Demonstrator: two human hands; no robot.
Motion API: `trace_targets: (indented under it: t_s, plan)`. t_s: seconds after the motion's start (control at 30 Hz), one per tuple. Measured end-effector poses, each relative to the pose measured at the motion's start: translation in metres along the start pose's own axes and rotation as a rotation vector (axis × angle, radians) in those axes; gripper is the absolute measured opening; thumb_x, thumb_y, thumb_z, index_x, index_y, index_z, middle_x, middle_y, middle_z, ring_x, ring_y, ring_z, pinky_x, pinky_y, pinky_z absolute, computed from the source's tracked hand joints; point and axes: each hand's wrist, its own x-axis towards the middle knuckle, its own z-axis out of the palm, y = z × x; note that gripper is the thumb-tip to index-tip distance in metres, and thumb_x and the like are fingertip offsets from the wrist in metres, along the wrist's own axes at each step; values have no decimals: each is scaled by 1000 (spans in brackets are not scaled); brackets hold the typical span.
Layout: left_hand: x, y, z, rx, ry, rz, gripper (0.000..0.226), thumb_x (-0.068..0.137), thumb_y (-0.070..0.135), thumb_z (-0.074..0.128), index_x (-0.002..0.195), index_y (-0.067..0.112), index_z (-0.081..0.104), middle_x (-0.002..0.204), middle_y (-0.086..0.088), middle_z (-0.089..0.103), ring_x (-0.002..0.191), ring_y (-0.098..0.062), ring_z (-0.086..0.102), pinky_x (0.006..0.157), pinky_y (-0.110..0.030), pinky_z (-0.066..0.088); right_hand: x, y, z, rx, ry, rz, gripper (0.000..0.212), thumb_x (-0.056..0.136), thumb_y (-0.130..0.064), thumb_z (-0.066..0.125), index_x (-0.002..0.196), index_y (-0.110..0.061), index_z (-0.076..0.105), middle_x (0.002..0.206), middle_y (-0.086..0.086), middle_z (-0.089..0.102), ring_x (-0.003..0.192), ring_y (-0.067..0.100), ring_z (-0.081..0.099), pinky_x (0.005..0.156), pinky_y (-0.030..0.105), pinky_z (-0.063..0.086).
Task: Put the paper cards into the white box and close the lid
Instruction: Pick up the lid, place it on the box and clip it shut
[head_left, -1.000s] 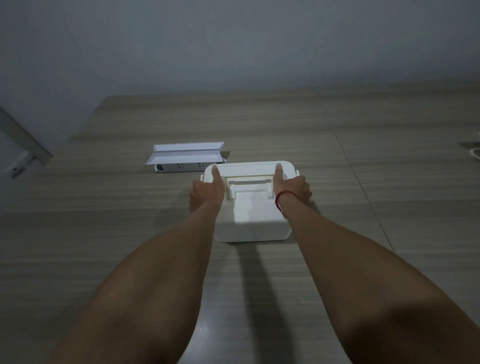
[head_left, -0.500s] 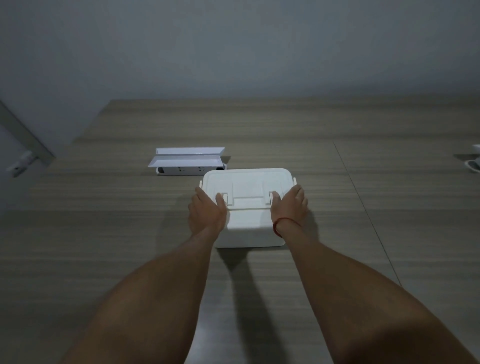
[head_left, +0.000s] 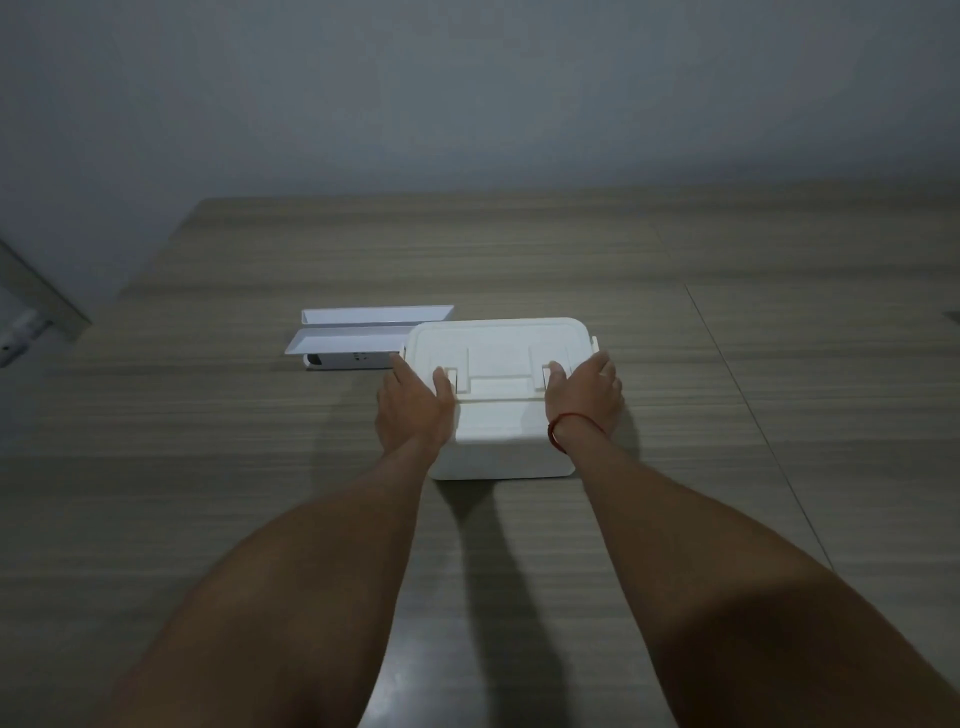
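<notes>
Both hands flat, left hand (head_left: 410, 405), right hand (head_left: 584, 397), pressing white box (head_left: 501, 434) lid (head_left: 493, 345)

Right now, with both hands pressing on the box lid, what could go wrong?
The left hand and right hand press only the near edge of the lid, so its far edge might stay unseated. The white box could also slide back into the white folded item just behind it.
</notes>
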Motion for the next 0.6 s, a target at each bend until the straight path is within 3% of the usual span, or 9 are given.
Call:
trace_targets:
  t_s: [0.1, 0.23, 0.33, 0.4, 0.5, 0.6]
  plan:
    - [3, 1, 1, 7, -2, 4, 67, 94, 44, 39, 146, 3, 28, 139, -16, 49, 128, -33, 47, 97, -45, 43, 3, -2, 4, -18, -10, -1, 65, 92, -42, 54, 137, 2, 37, 140, 17, 46, 129, 32, 45, 105, 39, 36]
    - [3, 1, -5, 38, -53, 34, 71, 96, 43, 38, 149, 0, 21, 150, -16, 36, 136, -33, 39, 106, -47, 38, 0, 1, -1, -7, -62, -31, 66, 95, -41, 48, 141, 3, 31, 146, 18, 39, 133, 33, 39, 107, 41, 34]
    - [-7, -5, -11, 63, -62, 122, 68, 95, 43, 38, 145, -2, 27, 150, -18, 34, 137, -32, 38, 110, -45, 37, -13, 9, -10, -22, -128, -72, 72, 97, -44, 40, 146, 5, 22, 154, 20, 27, 142, 33, 28, 114, 41, 28]
    - [-25, -11, -15, 82, -80, 163, 69, 97, 44, 34, 147, -3, 25, 156, -18, 25, 145, -30, 28, 116, -43, 29, -27, 17, -19, -35, -176, -110, 73, 98, -45, 37, 149, 4, 18, 158, 20, 18, 147, 32, 19, 119, 40, 22]
    - [-60, -20, -23, 110, -105, 219, 69, 98, 43, 31, 149, -3, 24, 161, -16, 18, 149, -28, 18, 121, -40, 22, -52, 33, -37, -51, -225, -195, 72, 98, -45, 36, 149, 3, 21, 160, 18, 14, 149, 30, 15, 120, 38, 19]
    - [-93, -33, -29, 112, -130, 277, 65, 99, 42, 32, 149, 1, 26, 161, -15, 18, 148, -29, 22, 119, -40, 25, -80, 49, -50, -82, -255, -312, 68, 98, -43, 38, 148, 2, 26, 160, 16, 17, 149, 26, 16, 120, 35, 18]
